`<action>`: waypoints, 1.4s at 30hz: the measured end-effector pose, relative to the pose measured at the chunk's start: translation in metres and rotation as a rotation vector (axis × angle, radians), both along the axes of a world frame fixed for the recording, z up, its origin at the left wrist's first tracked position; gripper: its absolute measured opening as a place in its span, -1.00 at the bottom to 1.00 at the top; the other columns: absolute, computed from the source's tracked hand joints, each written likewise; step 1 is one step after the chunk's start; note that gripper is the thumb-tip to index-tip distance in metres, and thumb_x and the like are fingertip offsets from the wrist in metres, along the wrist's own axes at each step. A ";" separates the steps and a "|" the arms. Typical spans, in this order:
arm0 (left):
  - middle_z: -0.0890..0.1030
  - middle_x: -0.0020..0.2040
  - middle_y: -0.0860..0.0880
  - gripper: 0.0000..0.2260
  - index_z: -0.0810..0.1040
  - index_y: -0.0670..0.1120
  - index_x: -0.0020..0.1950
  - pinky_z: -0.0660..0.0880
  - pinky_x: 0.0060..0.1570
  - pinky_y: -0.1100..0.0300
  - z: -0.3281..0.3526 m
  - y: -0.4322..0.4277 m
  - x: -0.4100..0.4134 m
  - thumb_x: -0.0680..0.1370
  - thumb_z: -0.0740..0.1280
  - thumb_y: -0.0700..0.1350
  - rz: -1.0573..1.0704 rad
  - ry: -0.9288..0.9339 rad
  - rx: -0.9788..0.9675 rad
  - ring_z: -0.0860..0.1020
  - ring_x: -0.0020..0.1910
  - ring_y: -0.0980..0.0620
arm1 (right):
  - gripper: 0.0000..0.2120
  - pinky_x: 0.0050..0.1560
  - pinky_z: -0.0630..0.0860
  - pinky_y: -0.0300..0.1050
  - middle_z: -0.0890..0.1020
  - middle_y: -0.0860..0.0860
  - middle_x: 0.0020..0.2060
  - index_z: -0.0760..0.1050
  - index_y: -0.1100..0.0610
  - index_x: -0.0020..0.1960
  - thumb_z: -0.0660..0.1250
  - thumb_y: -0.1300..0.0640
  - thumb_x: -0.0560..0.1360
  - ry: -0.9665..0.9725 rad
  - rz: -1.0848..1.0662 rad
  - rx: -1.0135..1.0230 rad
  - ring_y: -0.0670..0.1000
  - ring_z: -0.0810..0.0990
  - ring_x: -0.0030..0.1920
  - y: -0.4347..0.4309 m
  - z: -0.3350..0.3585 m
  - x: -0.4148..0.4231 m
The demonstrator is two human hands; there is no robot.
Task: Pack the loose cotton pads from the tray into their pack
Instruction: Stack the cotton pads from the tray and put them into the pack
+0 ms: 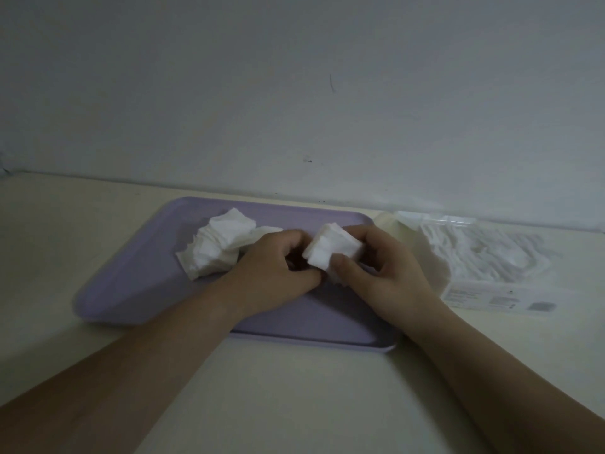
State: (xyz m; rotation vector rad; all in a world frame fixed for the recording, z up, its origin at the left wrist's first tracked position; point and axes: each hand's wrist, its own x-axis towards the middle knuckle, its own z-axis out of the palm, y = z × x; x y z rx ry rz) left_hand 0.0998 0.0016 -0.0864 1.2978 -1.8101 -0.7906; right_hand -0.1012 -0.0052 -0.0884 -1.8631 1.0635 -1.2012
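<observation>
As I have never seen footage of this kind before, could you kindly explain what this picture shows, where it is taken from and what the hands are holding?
There is no machine here: these are a person's two bare hands. The single picture comes from a wide-angle camera worn on the person's head, looking forward and down. A lilac tray lies on a pale table against a wall. On the tray's far left part sits a loose pile of white cotton pads. Right of the tray, on the table, lies the clear plastic pack, with white pads showing inside. The left hand and the right hand together hold a small stack of pads over the tray, probably tidying it before it goes into the pack.
</observation>
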 end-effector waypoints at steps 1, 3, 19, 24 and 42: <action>0.71 -0.14 0.09 -0.76 0.62 0.08 -0.04 0.57 -0.10 0.14 0.000 0.000 0.000 0.34 0.43 0.11 -0.004 0.054 -0.014 0.65 -0.13 0.16 | -0.80 -0.06 0.59 -0.08 0.72 -0.04 -0.14 0.59 0.07 0.06 0.44 0.06 0.45 -0.017 0.002 -0.007 -0.07 0.66 -0.13 0.000 0.000 0.000; 0.73 -0.08 -0.05 -0.75 0.62 0.03 0.05 0.55 -0.07 0.15 0.001 0.000 -0.001 0.38 0.49 -0.06 -0.021 0.220 0.005 0.64 -0.11 0.10 | -0.85 -0.16 0.52 -0.17 0.68 -0.06 -0.24 0.55 0.11 -0.04 0.45 0.08 0.44 -0.073 -0.003 -0.018 -0.09 0.60 -0.23 -0.002 0.000 -0.001; 0.75 -0.02 -0.05 -0.77 0.71 -0.03 0.10 0.58 0.01 0.14 0.004 0.000 -0.005 0.51 0.46 0.03 -0.073 0.336 0.107 0.63 -0.07 0.13 | -0.63 0.06 0.59 0.22 0.68 0.17 -0.01 0.56 0.14 -0.01 0.32 0.56 0.38 -0.159 0.119 -0.069 0.26 0.66 0.04 -0.010 -0.011 -0.008; 0.71 -0.23 0.14 -0.88 0.72 0.14 -0.13 0.51 -0.07 0.21 0.002 -0.001 -0.008 0.53 0.39 -0.02 -0.027 0.260 0.058 0.58 -0.22 0.21 | -0.83 0.03 0.56 0.02 0.68 0.21 -0.01 0.59 0.23 -0.12 0.45 0.40 0.33 -0.165 0.139 -0.054 0.21 0.67 0.01 -0.006 -0.005 -0.006; 0.74 -0.22 0.03 -0.70 0.63 0.03 -0.12 0.55 -0.06 0.16 0.000 0.000 -0.004 0.52 0.37 -0.40 -0.037 0.311 0.048 0.64 -0.21 0.13 | -0.66 0.07 0.64 -0.10 0.75 -0.09 -0.11 0.65 -0.01 -0.05 0.45 0.44 0.44 -0.062 -0.071 -0.066 -0.06 0.72 -0.06 -0.003 -0.004 -0.002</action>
